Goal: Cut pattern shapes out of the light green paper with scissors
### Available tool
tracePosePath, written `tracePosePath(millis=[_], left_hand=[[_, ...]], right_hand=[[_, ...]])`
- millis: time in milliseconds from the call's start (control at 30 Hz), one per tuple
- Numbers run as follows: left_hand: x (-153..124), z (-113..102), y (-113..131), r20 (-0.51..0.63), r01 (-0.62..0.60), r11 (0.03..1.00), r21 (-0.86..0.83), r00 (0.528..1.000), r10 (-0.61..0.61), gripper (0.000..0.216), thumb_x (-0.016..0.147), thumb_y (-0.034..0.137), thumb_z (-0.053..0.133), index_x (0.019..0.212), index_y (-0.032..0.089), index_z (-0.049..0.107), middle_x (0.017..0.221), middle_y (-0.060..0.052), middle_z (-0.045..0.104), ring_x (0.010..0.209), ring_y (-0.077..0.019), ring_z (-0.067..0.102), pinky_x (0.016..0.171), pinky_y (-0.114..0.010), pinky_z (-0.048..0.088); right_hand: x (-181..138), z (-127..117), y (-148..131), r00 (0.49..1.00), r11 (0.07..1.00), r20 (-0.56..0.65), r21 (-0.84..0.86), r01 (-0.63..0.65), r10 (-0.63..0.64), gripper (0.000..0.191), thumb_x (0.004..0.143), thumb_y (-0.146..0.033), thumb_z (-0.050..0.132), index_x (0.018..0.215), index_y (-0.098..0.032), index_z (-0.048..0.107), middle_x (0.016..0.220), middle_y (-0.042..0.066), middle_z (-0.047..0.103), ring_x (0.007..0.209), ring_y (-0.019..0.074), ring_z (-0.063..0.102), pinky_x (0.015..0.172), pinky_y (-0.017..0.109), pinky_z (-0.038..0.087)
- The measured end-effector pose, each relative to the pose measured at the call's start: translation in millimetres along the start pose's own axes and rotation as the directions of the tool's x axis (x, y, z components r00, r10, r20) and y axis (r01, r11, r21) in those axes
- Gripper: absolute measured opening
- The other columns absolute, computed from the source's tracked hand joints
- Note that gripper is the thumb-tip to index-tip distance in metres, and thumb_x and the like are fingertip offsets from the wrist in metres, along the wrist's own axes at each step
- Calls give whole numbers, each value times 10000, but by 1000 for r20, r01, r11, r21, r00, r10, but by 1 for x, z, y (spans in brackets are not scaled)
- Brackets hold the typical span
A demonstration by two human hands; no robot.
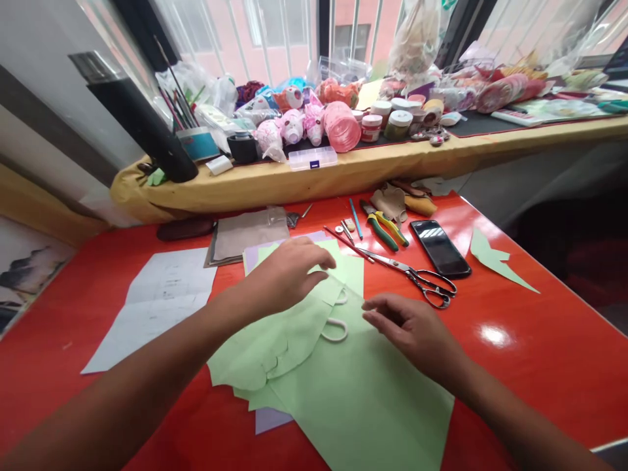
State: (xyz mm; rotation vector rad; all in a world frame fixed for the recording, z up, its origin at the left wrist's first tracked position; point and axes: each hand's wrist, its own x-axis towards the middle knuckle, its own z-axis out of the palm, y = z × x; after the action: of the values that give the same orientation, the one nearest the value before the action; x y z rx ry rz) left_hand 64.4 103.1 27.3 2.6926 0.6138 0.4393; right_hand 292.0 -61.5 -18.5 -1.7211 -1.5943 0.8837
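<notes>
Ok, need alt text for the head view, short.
A left hand and right hand are spread over pale green paper sheets and two white loops on a glossy red table. Large scissors, green-handled pliers and a black smartphone lie to the right. Behind, a yellow-covered ledge holds paint jars and pink craft pieces.

Head camera riding on person's head, looking forward and down over red table [540, 366], facing far window [358, 33]. Left hand [289, 271] and right hand [412, 327] showing close to lens, arms entering from near edge. Tabletop filling near and middle frame; cloth-covered window ledge [343, 171] sitting farther off, across far side.
</notes>
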Motion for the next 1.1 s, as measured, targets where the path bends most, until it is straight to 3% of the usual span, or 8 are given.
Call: tracePosePath(millis=[67, 133, 300, 367, 467, 700, 867, 1100], left_hand=[[-37, 1, -7, -217, 46, 996, 73, 976, -29, 169, 1013, 113, 644, 1144, 189, 719, 1210, -101, 779, 1196, -288, 671, 1067, -481, 505], [-71, 9, -12, -300, 79, 985, 151, 953, -30, 181, 1033, 83, 570, 1084, 178, 714, 1188, -121, 771, 1160, -298, 675, 1042, -506, 529], [-118, 46, -14, -156, 32, 955, 296, 988, 15, 293, 1070, 155, 553, 1336, 146, 675, 1446, -157, 725, 1246, -346, 686, 1015, -540, 583], [-122, 60, -14, -109, 14, 950, 312, 994, 21, 307, 1086, 203, 542, 1351, 131, 678, 1489, -180, 699, 1234, -348, 706, 984, -534, 605], [-124, 72, -13, -165, 43, 955, 293, 986, 6, 327, 1088, 185, 530, 1372, 121, 680, 1472, -181, 710, 1284, -339, 684, 1030, -525, 591], [-125, 71, -11, -160, 73, 965, 254, 987, -32, 394, 1067, 185, 553, 1441, 124, 659, 1449, -164, 709, 1353, -344, 617, 1113, -520, 539], [-125, 72, -10, -155, 139, 949, 284, 983, -98, 488, 1067, 232, 532, 1521, 60, 579, 1598, -207, 595, 1490, -372, 507, 1202, -563, 452], [-123, 71, -9, -125, 141, 951, 274, 986, -110, 494, 1052, 230, 549, 1511, 57, 607, 1600, -207, 597, 1506, -368, 505, 1199, -526, 471]], right_hand=[[7, 12, -7, 1000, 999, 18, -48, 19, -19, 287, 1030, -459, 623, 1054, -216, 774, 693, 4, 685, 624, 201, 633, 586, 290, 462], [13, 25, -10, 998, 991, 54, -128, 48, -41, 259, 1037, -422, 635, 1095, -216, 782, 704, 8, 714, 635, 205, 667, 605, 292, 470], [18, 52, -7, 988, 948, 85, -282, 145, -126, 218, 1036, -328, 630, 1137, -204, 778, 892, 73, 833, 752, 249, 776, 688, 328, 547], [17, 57, -3, 986, 934, 58, -315, 169, -159, 251, 1058, -344, 595, 1165, -198, 769, 897, 82, 840, 725, 248, 778, 670, 332, 556], [13, 59, 4, 977, 918, 37, -336, 210, -210, 293, 1096, -381, 552, 1196, -190, 751, 955, 90, 843, 740, 244, 792, 673, 332, 567], [10, 60, 17, 947, 862, 75, -397, 316, -313, 524, 1122, -634, 457, 1395, -240, 667, 930, 70, 791, 674, 221, 746, 587, 299, 523], [14, 57, 19, 940, 870, 103, -358, 339, -325, 440, 1144, -566, 453, 1399, -274, 662, 994, 69, 790, 768, 232, 782, 635, 307, 566], [8, 51, 26, 960, 914, 121, -297, 277, -252, 421, 1071, -544, 619, 1395, -287, 704, 973, 81, 806, 797, 273, 802, 648, 332, 601]])
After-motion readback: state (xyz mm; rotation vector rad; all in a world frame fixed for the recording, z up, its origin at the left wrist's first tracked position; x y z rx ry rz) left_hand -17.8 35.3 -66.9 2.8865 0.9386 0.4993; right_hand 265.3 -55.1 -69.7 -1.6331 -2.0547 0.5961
